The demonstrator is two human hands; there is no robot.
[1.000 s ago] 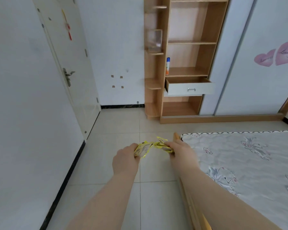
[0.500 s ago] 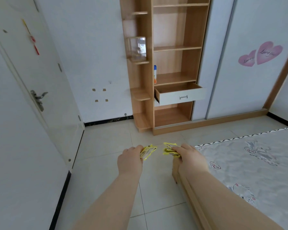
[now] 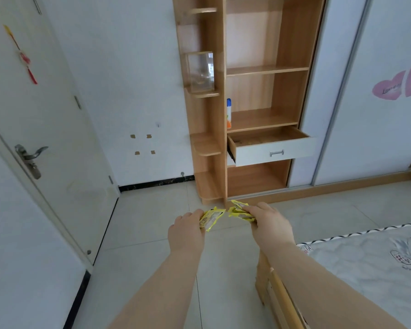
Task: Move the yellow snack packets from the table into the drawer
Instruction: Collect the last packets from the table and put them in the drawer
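Up close: fingers of the left hand point(image 3: 186, 230) curl around a crinkled yellow packet point(image 3: 210, 218) of glossy foil with a pale printed panel, its edge jutting rightward. The right hand point(image 3: 269, 223) grips a second yellow bundle point(image 3: 239, 211), its creased corners splayed past the fingertips; the number of packets in it cannot be told. The two lots sit just beside each other, held in the air above pale square floor tiles point(image 3: 152, 222).

Beyond stands a wood-grain shelf unit point(image 3: 268, 70). Its drawer point(image 3: 274, 151) is pulled out: white front, small metal bar handle, brown inside. Open floor lies between hands and drawer. A blue-capped bottle point(image 3: 228, 113) stands on the shelf just above the drawer, and a clear box point(image 3: 201, 72) sits on a rounded side shelf.

A white door point(image 3: 45, 138) with a lever handle is at left. The bed point(image 3: 377, 255) has a grey printed cover, and its wooden corner lies under the right forearm.
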